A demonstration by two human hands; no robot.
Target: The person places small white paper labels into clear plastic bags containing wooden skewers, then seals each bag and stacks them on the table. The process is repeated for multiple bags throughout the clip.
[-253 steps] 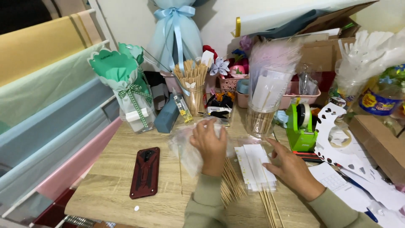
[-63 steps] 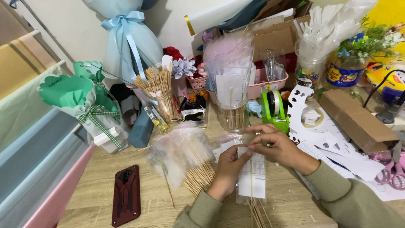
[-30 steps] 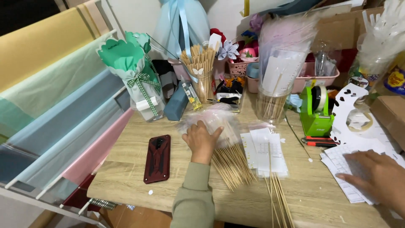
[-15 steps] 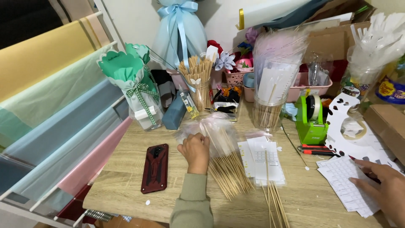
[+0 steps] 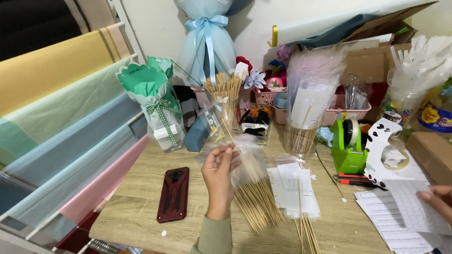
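My left hand [image 5: 218, 179] is raised over the wooden table [image 5: 141, 197] and pinches one thin wooden skewer [image 5: 234, 139] that slants up and to the left. Just right of that hand lies a clear plastic bag of wooden skewers [image 5: 256, 197], its open end fanned toward me. My right hand [image 5: 436, 196] rests at the far right edge on white printed sheets [image 5: 405, 214]. Small white paper slips [image 5: 294, 189] lie between the two hands, with a few loose skewers [image 5: 306, 230] over them.
A dark red phone [image 5: 173, 194] lies left of my left hand. Coloured paper rolls [image 5: 61, 127] fill a rack on the left. At the back stand a green wrapped bouquet [image 5: 157, 106], cups of sticks [image 5: 225, 96], a green tape dispenser [image 5: 348, 148] and boxes.
My left hand has lifted off the skewer bag and now holds a single skewer up. My right hand stays on the white sheets at the right edge.
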